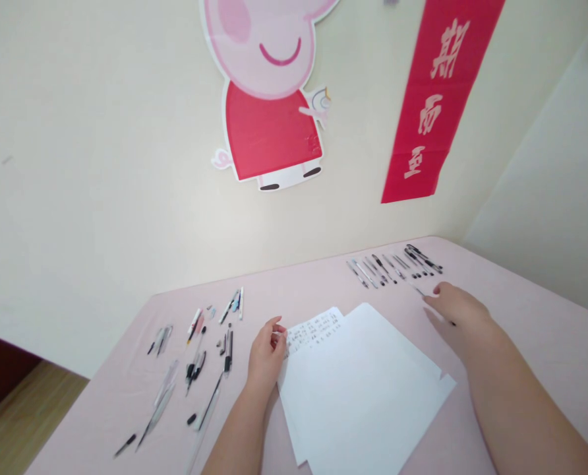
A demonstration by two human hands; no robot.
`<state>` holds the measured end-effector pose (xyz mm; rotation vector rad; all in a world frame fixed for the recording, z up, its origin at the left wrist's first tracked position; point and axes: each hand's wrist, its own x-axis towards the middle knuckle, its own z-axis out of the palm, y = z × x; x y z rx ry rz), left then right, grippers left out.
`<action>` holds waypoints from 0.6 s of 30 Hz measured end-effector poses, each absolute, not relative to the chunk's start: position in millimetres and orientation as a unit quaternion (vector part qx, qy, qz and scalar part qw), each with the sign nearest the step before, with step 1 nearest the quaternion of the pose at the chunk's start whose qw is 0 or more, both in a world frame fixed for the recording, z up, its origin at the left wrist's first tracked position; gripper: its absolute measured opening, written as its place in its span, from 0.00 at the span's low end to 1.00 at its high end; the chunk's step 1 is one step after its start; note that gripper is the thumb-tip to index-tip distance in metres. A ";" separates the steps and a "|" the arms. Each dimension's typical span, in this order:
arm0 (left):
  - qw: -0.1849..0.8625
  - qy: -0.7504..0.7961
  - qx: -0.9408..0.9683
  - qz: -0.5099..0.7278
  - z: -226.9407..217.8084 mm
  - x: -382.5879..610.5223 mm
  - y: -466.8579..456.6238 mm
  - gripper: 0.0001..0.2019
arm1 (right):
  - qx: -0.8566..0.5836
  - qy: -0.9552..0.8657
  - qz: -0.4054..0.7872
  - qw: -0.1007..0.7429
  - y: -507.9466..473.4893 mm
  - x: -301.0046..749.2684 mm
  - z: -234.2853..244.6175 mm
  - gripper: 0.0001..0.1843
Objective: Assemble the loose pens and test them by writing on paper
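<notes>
The right hand [455, 309] lies palm down on the pink table [521, 343], just to the right of the stack of white paper sheets [363, 389]. Its fingers are held loosely together and stretch toward the wall. A thin pen [419, 291] lies under the fingertips; only a short part shows in front of the index finger, and a dark end comes out at the other side of the hand. The long axis of this pen runs on a diagonal, from the far left to the near right, with the visible tip pointing away, toward the row of pens [395, 265]. Whether the fingers pinch the pen or only rest on it, I cannot tell.

The row of pens is beyond the paper stack, at the far right. These pens lie close side by side, almost parallel, on the same slant as the pen by the hand.

The left hand [267, 355] rests at the left edge of the paper stack, fingers curled, and the fingertips touch a printed sheet [316, 328] that sticks out from under the white sheets at their far corner.

To the left of the paper stack, many scattered pens and pen parts [198, 359] lie on the table, mostly pointing toward the wall.

On the wall behind the paper stack hang a pink cartoon pig picture [269, 99] and a red banner [437, 99].
</notes>
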<state>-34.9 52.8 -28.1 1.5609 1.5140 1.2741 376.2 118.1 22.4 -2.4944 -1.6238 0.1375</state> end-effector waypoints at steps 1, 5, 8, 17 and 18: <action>0.308 0.573 0.589 0.480 -28.2 -34.7 52.8 0.17 | -0.829 -0.550 0.049 0.092 117.1 362.8 29.3 0.17; 0.317 0.582 0.581 0.472 -28.2 -33.8 53.2 0.17 | -0.727 -0.662 0.104 0.152 106.0 289.1 47.9 0.14; 0.319 0.582 0.583 0.469 -28.0 -33.8 53.4 0.17 | -0.614 -0.754 0.160 0.167 87.3 227.9 48.2 0.11; 0.226 0.605 0.632 0.428 -20.7 -36.4 50.9 0.12 | -0.472 -0.853 0.201 0.096 36.4 127.9 23.0 0.08; 0.193 0.623 0.633 0.417 -18.1 -37.2 50.2 0.10 | -0.470 -0.854 0.199 0.100 35.2 125.5 20.2 0.08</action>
